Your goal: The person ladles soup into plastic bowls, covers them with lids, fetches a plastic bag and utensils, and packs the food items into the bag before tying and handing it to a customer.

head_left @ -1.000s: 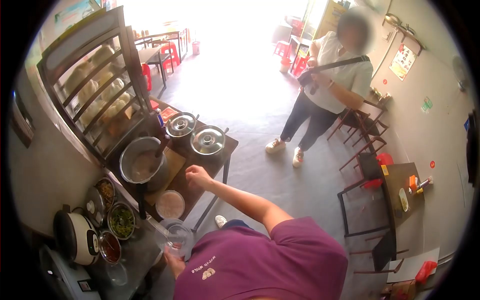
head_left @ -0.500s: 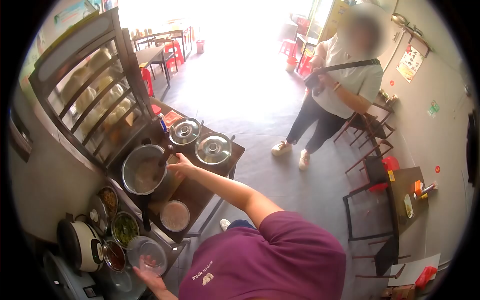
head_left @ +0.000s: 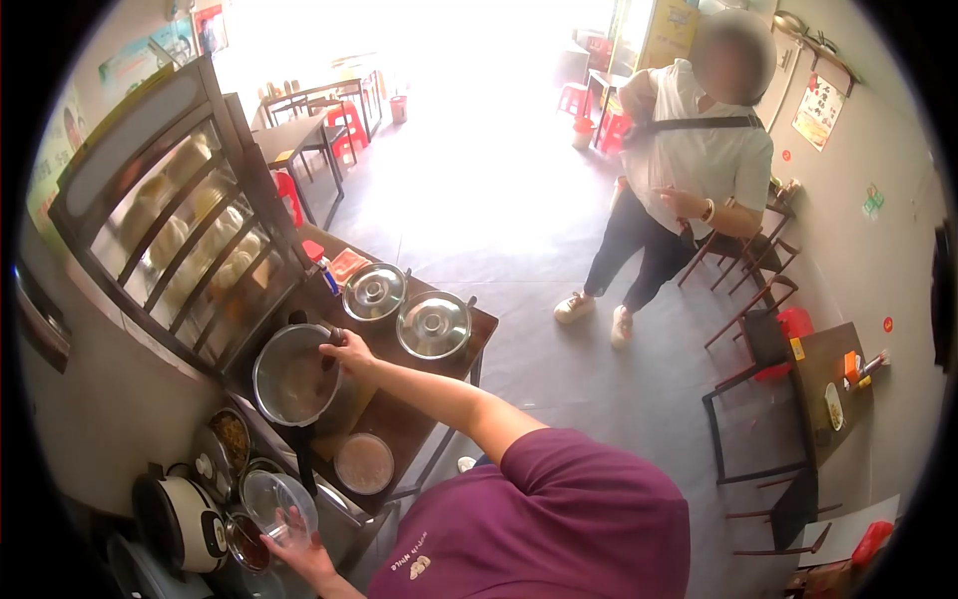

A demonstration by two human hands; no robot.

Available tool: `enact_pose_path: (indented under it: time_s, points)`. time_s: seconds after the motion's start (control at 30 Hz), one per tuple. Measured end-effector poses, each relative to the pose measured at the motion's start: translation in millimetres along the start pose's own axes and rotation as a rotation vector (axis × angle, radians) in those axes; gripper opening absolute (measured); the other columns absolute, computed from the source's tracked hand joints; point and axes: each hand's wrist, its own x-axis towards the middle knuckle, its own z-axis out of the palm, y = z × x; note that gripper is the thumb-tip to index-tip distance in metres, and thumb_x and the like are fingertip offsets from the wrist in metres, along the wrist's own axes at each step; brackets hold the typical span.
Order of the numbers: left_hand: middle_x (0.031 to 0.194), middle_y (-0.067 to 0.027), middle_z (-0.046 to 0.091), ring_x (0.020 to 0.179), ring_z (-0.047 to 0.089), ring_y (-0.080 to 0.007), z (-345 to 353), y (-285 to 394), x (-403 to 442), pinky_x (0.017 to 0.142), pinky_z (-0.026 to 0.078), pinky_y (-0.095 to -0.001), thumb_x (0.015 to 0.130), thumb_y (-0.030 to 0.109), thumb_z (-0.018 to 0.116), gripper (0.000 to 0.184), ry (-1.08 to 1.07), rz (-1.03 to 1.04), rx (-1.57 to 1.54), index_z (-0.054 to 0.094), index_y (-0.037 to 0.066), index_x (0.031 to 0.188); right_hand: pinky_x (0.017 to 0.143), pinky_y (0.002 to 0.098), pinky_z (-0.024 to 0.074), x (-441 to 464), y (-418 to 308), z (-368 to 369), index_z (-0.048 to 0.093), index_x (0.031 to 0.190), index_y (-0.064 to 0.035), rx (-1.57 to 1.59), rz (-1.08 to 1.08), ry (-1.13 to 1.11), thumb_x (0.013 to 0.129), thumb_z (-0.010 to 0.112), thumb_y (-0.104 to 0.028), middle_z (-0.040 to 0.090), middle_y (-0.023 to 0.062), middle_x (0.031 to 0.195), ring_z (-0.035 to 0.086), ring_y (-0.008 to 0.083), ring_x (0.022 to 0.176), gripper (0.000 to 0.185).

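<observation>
In the head view, the right hand (head_left: 349, 353) has its fingers clamped on a dark handle (head_left: 336, 337); the large pot (head_left: 269, 387) lies just left of those fingers, the round tub (head_left: 364, 463) nearer the body; the left hand (head_left: 291, 547) has its fingers clasped, slightly spread, on the clear bowl (head_left: 269, 497); the red sauce bowl (head_left: 245, 544) lies just left of them.

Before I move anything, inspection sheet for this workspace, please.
Surface: dark brown table.
Job's things: clear plastic bowl in left hand; open metal pot; dark utensil handle at its rim.
Clutter: two lidded pots, round tub of pale food, rice cooker.
Hands: left holds the bowl; right hand grips the handle.
Cables: nothing clearly seen.
Surroundings: person in white shirt standing beyond the table; dark chairs at right wall.
</observation>
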Motion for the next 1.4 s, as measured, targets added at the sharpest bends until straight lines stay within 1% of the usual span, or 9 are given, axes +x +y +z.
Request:
enact_pose_path:
  time_s: [0.27,0.4,0.43,0.63,0.83,1.03,1.13,1.27,1.4]
  points:
    - [0.110,-0.0112,0.058,0.099,0.058,-0.0181,49,-4,30,0.056,0.055,-0.0280,0.085,0.058,0.041,0.063,-0.103,-0.069,-0.064,0.041,0.012,0.127,0.038,0.0259,0.0432,2,-16,23,0.061,0.084,-0.0070,-0.343,0.039,-0.102,0.073,0.068,-0.026,0.059,0.0046,0.065,0.054,0.0127,0.044,0.023]
    - [0.110,-0.0103,0.058,0.091,0.059,-0.0161,69,-3,32,0.057,0.055,-0.0260,0.086,0.057,0.041,0.061,-0.121,-0.055,-0.017,0.041,0.010,0.126,0.059,0.0347,0.0486,12,-4,25,0.060,0.084,-0.0083,-0.609,-0.395,-0.080,0.071,0.066,-0.025,0.063,0.0068,0.073,0.061,0.0185,0.066,0.022]
    - [0.110,-0.0099,0.058,0.091,0.059,-0.0159,70,-3,33,0.057,0.054,-0.0256,0.086,0.057,0.041,0.061,-0.113,-0.050,0.001,0.041,0.010,0.126,0.067,0.0363,0.0468,0,-24,25,0.059,0.084,-0.0101,-0.650,-0.308,-0.131,0.069,0.066,-0.022,0.063,0.0083,0.075,0.060,0.0224,0.074,0.020]
    - [0.111,-0.0087,0.058,0.094,0.058,-0.0167,60,-2,40,0.063,0.052,-0.0240,0.085,0.055,0.045,0.062,-0.071,-0.022,0.030,0.041,0.010,0.126,0.066,0.0397,0.0444,-9,-48,13,0.059,0.087,-0.0115,-0.858,-0.707,-0.348,0.068,0.065,-0.018,0.055,0.0112,0.074,0.056,0.0294,0.073,0.022]
    - [0.111,-0.0077,0.057,0.097,0.057,-0.0166,48,6,48,0.068,0.051,-0.0255,0.086,0.054,0.045,0.061,-0.088,0.040,0.036,0.039,0.009,0.126,0.065,0.0396,0.0440,-21,-52,6,0.059,0.089,-0.0113,-0.956,-0.757,-0.476,0.066,0.067,-0.018,0.054,0.0115,0.074,0.055,0.0295,0.072,0.025]
    - [0.118,-0.0111,0.053,0.101,0.054,-0.0215,29,11,58,0.078,0.048,-0.0316,0.086,0.055,0.044,0.066,-0.046,0.067,0.025,0.033,0.008,0.132,0.062,0.0338,0.0480,-22,-36,2,0.062,0.083,-0.0077,-0.726,-0.647,-0.261,0.066,0.069,-0.015,0.062,0.0117,0.076,0.060,0.0249,0.066,0.020]
    - [0.123,-0.0143,0.050,0.107,0.052,-0.0253,27,16,62,0.081,0.047,-0.0350,0.086,0.054,0.046,0.068,0.028,0.068,0.012,0.031,0.008,0.133,0.051,0.0290,0.0464,-21,-22,6,0.063,0.078,-0.0016,-0.540,-0.476,-0.102,0.075,0.067,-0.012,0.061,0.0061,0.066,0.056,0.0106,0.055,0.012]
    - [0.121,-0.0161,0.051,0.104,0.055,-0.0259,26,24,63,0.081,0.050,-0.0350,0.086,0.047,0.051,0.054,0.024,0.099,0.080,0.039,0.010,0.124,0.036,0.0249,0.0391,-14,-18,3,0.059,0.078,0.0005,-0.323,-0.158,-0.046,0.079,0.063,-0.014,0.054,0.0056,0.053,0.052,0.0111,0.041,0.015]
    - [0.110,-0.0132,0.057,0.097,0.058,-0.0220,25,43,70,0.075,0.051,-0.0305,0.086,0.047,0.053,0.056,0.083,0.086,0.179,0.037,0.009,0.124,0.035,0.0241,0.0391,-23,-38,9,0.057,0.083,0.0029,-0.208,-0.159,-0.029,0.078,0.062,-0.011,0.055,0.0066,0.057,0.052,0.0123,0.040,0.016]
